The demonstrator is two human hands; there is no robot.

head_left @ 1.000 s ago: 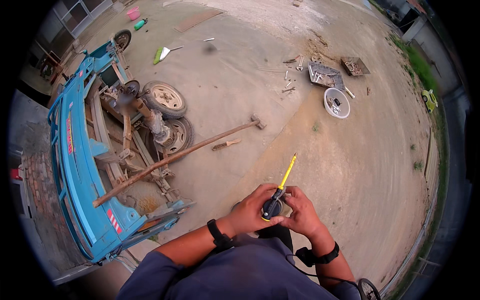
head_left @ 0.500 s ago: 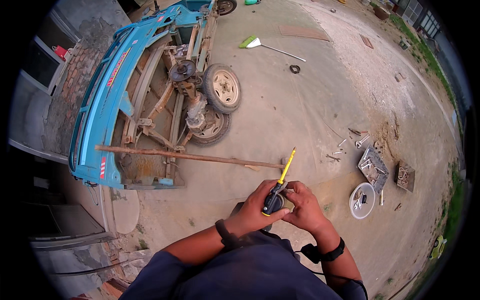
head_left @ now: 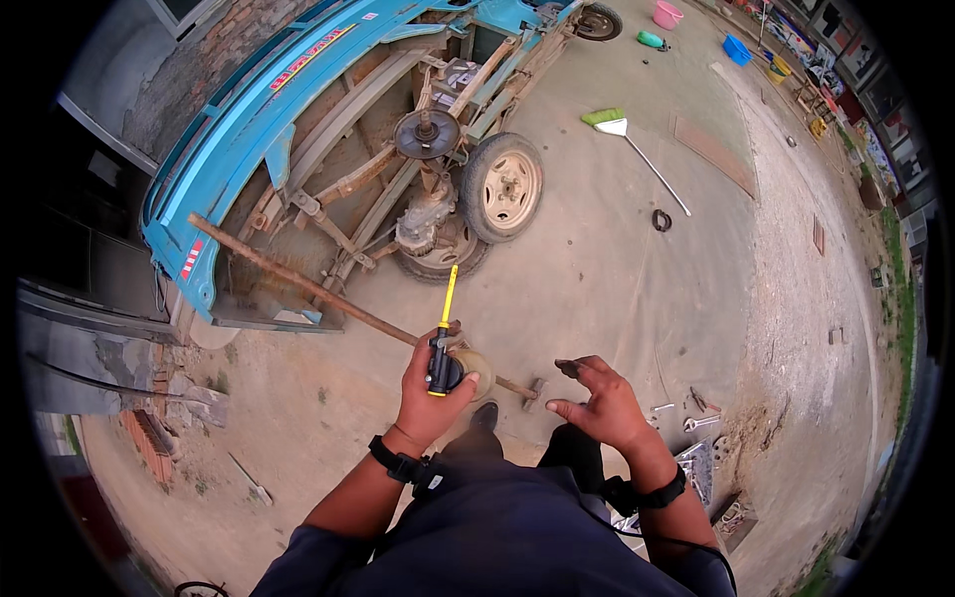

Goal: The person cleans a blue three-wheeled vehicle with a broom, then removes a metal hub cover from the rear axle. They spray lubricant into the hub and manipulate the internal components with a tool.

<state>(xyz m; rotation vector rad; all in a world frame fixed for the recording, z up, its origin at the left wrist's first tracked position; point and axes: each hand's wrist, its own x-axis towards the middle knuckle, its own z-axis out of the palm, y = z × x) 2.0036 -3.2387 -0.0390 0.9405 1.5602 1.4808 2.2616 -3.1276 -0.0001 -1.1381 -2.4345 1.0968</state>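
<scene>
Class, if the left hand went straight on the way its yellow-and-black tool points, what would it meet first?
Probably the lower tyre: in the picture, the tip of the yellow-and-black tool in the left hand overlaps it, though depth is unclear.

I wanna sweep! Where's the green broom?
In the head view, the broom lies on the ground at upper right, beside a black ring and a flat brown panel.

A blue vehicle [head_left: 343,124] lies on its side at the left, the wooden handle of a sledgehammer [head_left: 338,299] overlapping its near end in the view. A green-and-white broom [head_left: 615,125] lies on the ground near a dark ring [head_left: 655,222], with a flat brown board [head_left: 714,156] beyond it. Farther off are a pink tub [head_left: 668,15], a green bottle [head_left: 650,39] and a blue bin [head_left: 736,50]
</scene>
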